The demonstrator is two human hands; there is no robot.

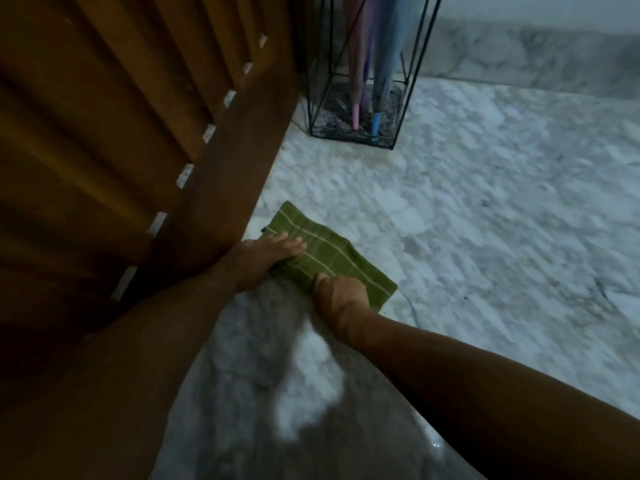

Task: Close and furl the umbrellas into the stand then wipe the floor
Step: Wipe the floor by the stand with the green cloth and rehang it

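Observation:
A green checked cloth [329, 252] lies flat on the white marble floor [485, 220]. My left hand [266, 256] rests on its left part with the fingers stretched out flat. My right hand [341, 294] is at the cloth's near edge, its thumb on top and its fingers curled, pinching the fabric. At the back stands a black wire umbrella stand [401, 109], and in it two furled umbrellas stand tip down: a pink one [356, 88] and a blue one [386, 74].
A brown slatted wooden door [121, 116] fills the left side, close to the cloth and my left arm. A marble skirting [536, 53] runs along the back wall. Open floor stretches to the right.

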